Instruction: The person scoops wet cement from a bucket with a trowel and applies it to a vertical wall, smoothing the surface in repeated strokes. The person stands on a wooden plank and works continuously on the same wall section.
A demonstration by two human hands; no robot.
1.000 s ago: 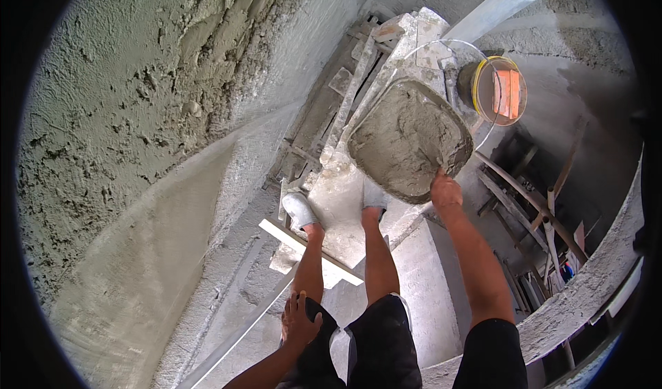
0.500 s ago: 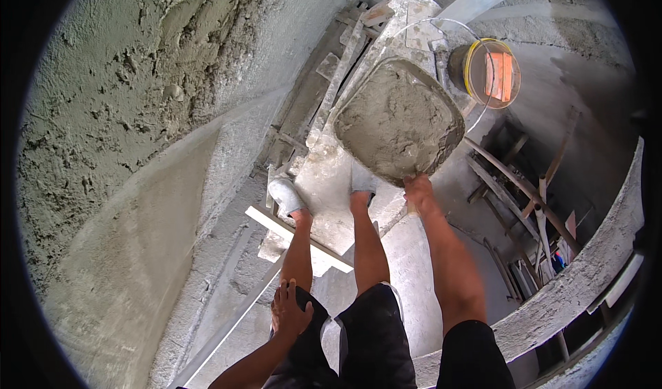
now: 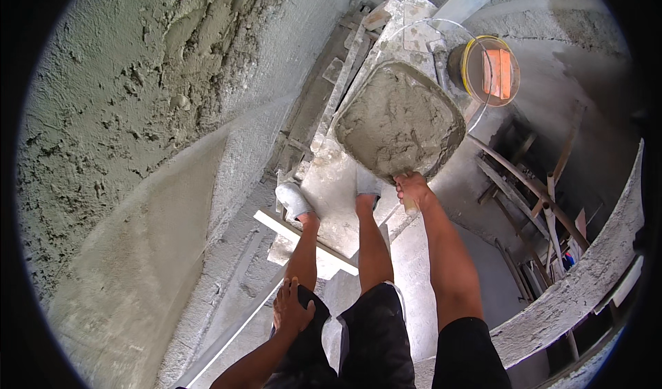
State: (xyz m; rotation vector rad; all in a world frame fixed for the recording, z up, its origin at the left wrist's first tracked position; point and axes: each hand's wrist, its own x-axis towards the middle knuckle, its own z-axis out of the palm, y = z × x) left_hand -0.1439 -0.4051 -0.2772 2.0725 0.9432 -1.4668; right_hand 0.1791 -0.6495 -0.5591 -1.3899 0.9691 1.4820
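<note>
A squarish tub [image 3: 456,148] full of wet grey mortar [image 3: 400,117] stands on the plank platform ahead of my feet. At its near rim, my right hand [image 3: 412,186] is closed around the light wooden handle of a trowel [image 3: 411,206]. The handle's end sticks out below my fist, and the blade cannot be made out. My left hand [image 3: 292,308] lies on my left knee with its fingers stretched out, holding nothing.
Right of the tub stands a yellow-rimmed bucket [image 3: 471,79] with an orange block [image 3: 496,74] inside. A partly plastered wall [image 3: 131,106] rises on the left. Wooden poles [image 3: 531,182] stand below on the right, behind a curved ledge [image 3: 586,265]. A pale board [image 3: 303,241] crosses near my feet.
My right hand has shifted slightly left along the tub's near rim and turned, so more of the wooden handle shows. My left hand stays on my knee.
</note>
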